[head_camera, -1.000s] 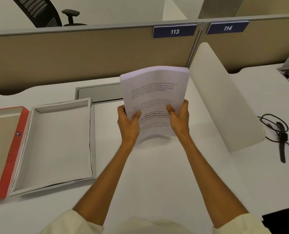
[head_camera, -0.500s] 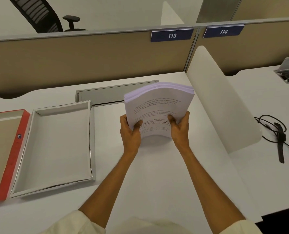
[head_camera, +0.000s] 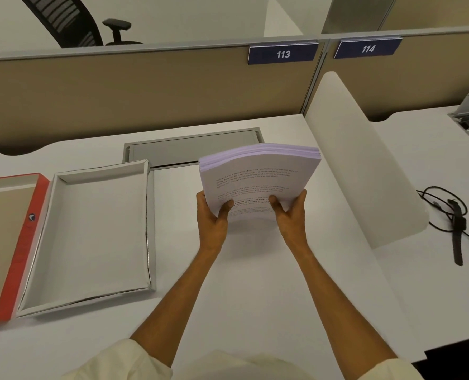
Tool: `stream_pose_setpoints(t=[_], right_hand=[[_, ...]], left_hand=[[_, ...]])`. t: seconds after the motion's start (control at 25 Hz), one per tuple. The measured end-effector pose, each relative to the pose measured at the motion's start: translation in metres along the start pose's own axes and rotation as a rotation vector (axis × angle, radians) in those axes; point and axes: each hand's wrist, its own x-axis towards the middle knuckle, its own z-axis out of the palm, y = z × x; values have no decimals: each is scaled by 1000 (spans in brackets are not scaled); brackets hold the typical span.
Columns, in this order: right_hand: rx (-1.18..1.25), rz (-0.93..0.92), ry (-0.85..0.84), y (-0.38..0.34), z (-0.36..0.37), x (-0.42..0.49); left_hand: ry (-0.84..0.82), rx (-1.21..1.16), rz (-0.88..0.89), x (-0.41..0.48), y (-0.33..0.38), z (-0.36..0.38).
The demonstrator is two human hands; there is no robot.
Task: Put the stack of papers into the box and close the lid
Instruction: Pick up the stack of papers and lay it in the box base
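Note:
A thick stack of printed white papers (head_camera: 260,174) is held above the desk, tilted with its far edge raised. My left hand (head_camera: 212,218) grips its near left corner and my right hand (head_camera: 291,212) grips its near right corner, thumbs on top. To the left lies the open white box (head_camera: 148,220), shallow and with nothing in it. Its red-edged lid (head_camera: 33,215) lies open flat further left, inside facing up.
A grey cable hatch (head_camera: 192,146) is set into the desk behind the box. A white curved divider (head_camera: 365,171) stands to the right. Beyond it lie a black cable and a wristwatch (head_camera: 458,231). Beige partitions close the back.
The paper stack has come down and tilted flatter, from nearly upright to lower over the desk. Both hands kept their grip. The box and lid have not moved.

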Motion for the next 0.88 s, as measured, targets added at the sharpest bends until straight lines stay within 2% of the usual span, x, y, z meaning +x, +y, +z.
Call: stream_pose_setpoints(t=[0.36,0.64,0.88], right_hand=[[-88,8,51,-5,1,9],[-103,31,42,-18,9,23],[-219,122,9,-61,17,38]], left_hand=[[-56,88,-14,14,-1,-10],[-25,163,-45,26,15,-2],[35,282,-88,47,50,-15]])
